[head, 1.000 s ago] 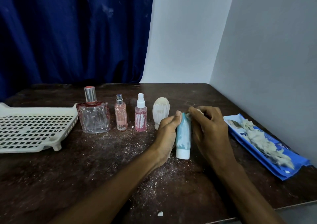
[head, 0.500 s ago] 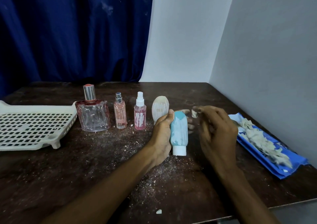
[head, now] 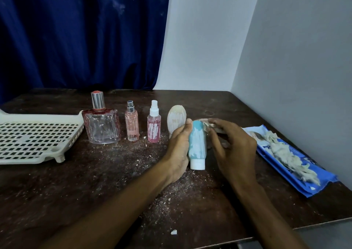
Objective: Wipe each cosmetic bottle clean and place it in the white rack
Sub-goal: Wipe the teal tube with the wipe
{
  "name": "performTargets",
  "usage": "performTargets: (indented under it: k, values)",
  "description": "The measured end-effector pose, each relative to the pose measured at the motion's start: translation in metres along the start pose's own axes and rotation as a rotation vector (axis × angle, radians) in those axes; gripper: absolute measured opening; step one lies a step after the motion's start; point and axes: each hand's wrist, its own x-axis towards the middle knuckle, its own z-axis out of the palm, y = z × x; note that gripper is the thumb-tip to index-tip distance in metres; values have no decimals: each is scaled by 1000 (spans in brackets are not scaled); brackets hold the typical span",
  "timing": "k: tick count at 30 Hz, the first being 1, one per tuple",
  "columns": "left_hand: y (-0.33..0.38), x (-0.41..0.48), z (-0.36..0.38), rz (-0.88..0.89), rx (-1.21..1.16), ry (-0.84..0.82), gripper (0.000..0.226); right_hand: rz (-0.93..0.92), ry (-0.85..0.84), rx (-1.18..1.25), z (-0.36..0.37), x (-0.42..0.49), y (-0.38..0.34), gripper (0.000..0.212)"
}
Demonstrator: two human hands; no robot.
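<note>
Now left hand [head: 179, 149] grips smeared teal plastic bottle [head: 197, 144] — white cap down, long axis upright; right hand [head: 234, 147] pinches crumpled wipe [head: 206, 123] at its upper right side.

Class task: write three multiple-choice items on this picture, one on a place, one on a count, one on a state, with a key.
1. Where on the table is the rack? A. far left B. far right C. middle
2. How many bottles stand unheld in the row? A. two B. four C. six
3. The tube is: A. lying in the rack B. standing alone C. held cap down by the left hand
Key: A, it sits at the left edge; B, four stand beside the rack; C, the left hand grips it, cap lowest, the right hand holding a wipe at its top.
</note>
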Motion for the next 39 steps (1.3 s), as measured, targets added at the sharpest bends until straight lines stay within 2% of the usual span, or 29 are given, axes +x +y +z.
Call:
performTargets:
  k: [3, 7, 11, 16, 27, 32, 39]
  values:
    - [-1, 0, -4, 27, 37, -80, 35, -52, -23, -43, 4, 1, 2, 23]
    - [0, -2, -6, 58, 81, -137, 41, -36, -56, -89, 5, -2, 4, 24]
    - [-1, -4, -6, 73, 101, -135, 47, 8, -30, -78, 2, -5, 7, 21]
    - [0, -5, -4, 68, 104, -147, 41, -7, 6, -61, 2, -1, 7, 21]
    - [3, -8, 1, 58, 89, -101, 45, 44, -7, -46, 2, 1, 4, 21]
    - [5, -7, -2, 24, 46, -121, 45, 13, -39, 2, 1, -2, -1, 20]
    - [5, -8, 1, 22, 59, -155, 45, 173, 104, -15, -6, 1, 2, 21]
